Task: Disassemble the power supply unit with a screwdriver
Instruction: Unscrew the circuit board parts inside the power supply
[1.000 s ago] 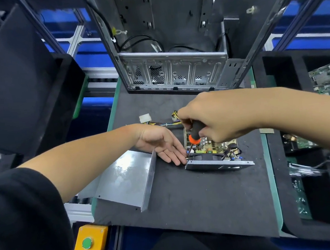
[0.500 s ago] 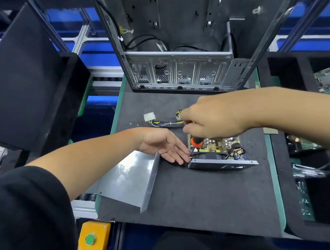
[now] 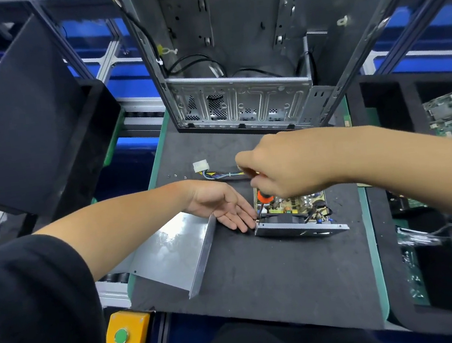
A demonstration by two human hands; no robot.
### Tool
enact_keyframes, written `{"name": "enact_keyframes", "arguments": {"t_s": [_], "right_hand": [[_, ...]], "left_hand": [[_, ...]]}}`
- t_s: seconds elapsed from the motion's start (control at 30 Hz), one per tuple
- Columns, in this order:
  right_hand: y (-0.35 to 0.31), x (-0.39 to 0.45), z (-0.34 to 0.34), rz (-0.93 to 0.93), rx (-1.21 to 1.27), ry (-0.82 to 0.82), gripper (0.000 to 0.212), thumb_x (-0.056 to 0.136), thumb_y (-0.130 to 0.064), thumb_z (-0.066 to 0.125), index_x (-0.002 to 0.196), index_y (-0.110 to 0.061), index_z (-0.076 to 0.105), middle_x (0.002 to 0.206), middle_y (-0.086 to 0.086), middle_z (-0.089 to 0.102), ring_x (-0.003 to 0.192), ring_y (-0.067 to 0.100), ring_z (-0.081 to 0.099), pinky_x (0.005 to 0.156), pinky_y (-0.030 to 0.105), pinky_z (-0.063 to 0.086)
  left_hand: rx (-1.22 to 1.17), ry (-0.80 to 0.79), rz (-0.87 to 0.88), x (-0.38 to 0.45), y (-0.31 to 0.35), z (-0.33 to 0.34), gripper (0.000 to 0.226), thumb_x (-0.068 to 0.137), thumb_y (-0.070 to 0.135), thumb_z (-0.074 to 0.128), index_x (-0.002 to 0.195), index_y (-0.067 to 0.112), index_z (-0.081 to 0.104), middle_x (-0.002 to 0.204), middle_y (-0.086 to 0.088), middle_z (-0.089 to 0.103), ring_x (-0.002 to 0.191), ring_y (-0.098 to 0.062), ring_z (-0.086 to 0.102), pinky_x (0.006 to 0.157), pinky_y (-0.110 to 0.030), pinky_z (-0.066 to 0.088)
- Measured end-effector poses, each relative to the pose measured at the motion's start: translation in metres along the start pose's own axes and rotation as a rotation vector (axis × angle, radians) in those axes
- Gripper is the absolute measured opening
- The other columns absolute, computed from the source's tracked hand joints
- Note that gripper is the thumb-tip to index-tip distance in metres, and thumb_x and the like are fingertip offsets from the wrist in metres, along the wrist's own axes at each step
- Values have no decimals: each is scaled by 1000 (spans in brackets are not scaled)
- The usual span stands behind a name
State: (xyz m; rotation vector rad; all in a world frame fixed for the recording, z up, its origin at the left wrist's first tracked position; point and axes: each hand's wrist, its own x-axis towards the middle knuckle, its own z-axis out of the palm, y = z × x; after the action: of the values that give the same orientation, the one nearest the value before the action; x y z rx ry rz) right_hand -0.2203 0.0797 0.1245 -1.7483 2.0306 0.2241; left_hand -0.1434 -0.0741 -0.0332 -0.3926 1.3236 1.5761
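— What have your hands got?

— My right hand is curled round the screwdriver. Only a bit of its black and orange handle shows under my fingers, and the shaft angles down toward the near-left corner of the power supply unit. I can't make out the tip, nor whether it sits on a screw.

— And the other one?

— My left hand lies flat, fingers straight, grasping nothing. The fingertips are at the left end of the unit's case, just beside that same corner.

— Where is the unit?

— On the dark work mat, in front of me and a little right of centre. Its top is off, so the circuit board shows inside the metal shell. Its wire bundle runs left behind my right hand and ends in a white connector lying on the mat.

— What lies round it?

— A bent sheet-metal cover is just left of my left hand, one flange standing up. A few small screws sit near the mat's left edge. An open computer case stands at the far edge. A yellow box with a green button is at the near-left corner, and foam trays holding boards are to the right.
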Motion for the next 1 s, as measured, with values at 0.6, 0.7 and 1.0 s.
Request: {"name": "enact_keyframes", "arguments": {"t_s": [0.6,0.7,1.0], "right_hand": [[-4,-5,-1,-56,208,-51,19,79,-20,62,91,-25,49,93,-5,59,85,19,53,67,33,48],[-1,-2,2,0,135,-31,22,85,-44,59,93,-25,50,81,-8,52,82,21,55,60,32,42],[5,-5,0,43,98,-31,15,93,-39,51,95,-24,53,75,-10,44,64,3,43,50,28,27]], "left_hand": [[13,14,-26,2,1,2,52,63,-4,37,110,2,57,102,-15,68,91,-24,69,79,-24,55],[26,14,-23,2,1,1,50,66,-3,39,112,1,57,100,-15,69,91,-25,68,79,-25,55],[-40,7,-13,2,-3,-4,53,76,-13,25,118,-4,56,106,-20,67,96,-30,66,90,-32,52]]}}
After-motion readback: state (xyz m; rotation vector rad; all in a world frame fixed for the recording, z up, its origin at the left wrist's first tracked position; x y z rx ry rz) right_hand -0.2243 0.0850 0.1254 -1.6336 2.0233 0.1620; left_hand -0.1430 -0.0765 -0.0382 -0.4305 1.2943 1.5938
